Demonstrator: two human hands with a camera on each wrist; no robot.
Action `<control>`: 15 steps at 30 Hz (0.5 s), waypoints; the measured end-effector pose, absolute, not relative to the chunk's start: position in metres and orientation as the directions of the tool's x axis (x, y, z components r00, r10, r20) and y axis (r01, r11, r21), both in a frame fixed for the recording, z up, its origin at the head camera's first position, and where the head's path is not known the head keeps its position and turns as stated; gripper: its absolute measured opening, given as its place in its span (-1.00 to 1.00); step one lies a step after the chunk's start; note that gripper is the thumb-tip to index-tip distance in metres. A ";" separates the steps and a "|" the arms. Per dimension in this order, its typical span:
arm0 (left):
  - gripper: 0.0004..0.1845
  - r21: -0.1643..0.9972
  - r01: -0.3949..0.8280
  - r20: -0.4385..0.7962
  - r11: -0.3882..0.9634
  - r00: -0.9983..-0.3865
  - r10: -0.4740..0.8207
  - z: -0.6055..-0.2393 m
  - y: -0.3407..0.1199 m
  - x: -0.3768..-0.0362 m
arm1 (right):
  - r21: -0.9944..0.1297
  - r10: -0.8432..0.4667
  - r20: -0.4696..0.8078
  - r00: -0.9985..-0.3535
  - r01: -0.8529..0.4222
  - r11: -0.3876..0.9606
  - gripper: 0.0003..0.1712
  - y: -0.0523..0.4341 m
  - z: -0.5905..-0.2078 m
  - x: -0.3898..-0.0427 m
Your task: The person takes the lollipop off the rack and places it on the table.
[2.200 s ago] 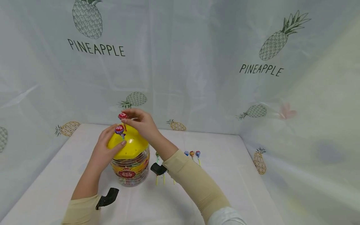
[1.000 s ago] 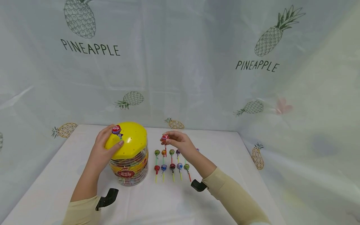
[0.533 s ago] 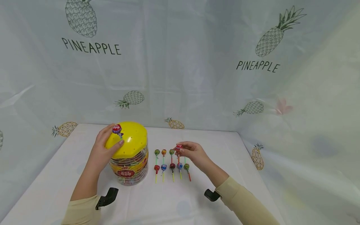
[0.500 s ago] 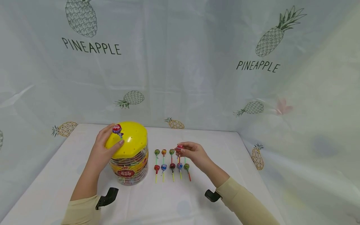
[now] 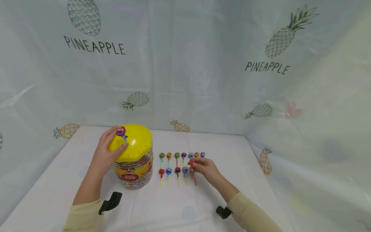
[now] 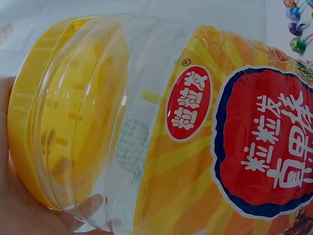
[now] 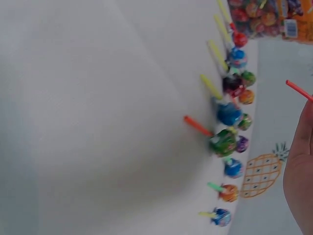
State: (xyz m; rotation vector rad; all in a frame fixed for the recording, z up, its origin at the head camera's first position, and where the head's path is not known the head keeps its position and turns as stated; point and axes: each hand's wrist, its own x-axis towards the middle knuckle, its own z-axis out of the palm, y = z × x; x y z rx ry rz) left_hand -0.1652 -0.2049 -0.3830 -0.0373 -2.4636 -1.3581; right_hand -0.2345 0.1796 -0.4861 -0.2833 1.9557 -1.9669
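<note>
A clear plastic jar with a yellow lid and an orange-and-red label stands on the left of the table. My left hand grips the lid's left side, thumb towards the front. One red-and-purple lollipop stands at the lid's top, close to the thumb. My right hand pinches a red-wrapped lollipop by its head, above the right part of the lollipop rows. Its red stick points out from the hand in the right wrist view. The left wrist view shows the jar label up close.
Two rows of lollipops lie right of the jar: a back row and a front row. The right hand partly covers the green lollipop at the front row's right end. A pineapple-print curtain hangs behind the table.
My right hand has taken the red lollipop from above the lid, carried it right over the rows, and lowered it towards the front row's right end. My left hand has stayed on the lid.
</note>
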 end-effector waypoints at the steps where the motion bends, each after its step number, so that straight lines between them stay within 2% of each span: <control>1: -0.21 0.817 0.180 0.297 0.548 -0.946 -0.132 -0.383 -0.205 -0.165 | -0.993 -0.375 -0.111 -0.920 0.113 0.017 -0.54 0.181 -0.489 -0.235; 10: -0.20 0.816 0.172 0.293 0.552 -0.946 -0.138 -0.383 -0.204 -0.165 | -0.994 -0.352 -0.105 -0.930 0.110 0.006 -0.48 0.198 -0.516 -0.232; 15: -0.21 0.818 0.176 0.295 0.548 -0.946 -0.137 -0.384 -0.205 -0.166 | -0.991 -0.278 -0.125 -0.952 0.109 0.071 -0.50 0.209 -0.523 -0.233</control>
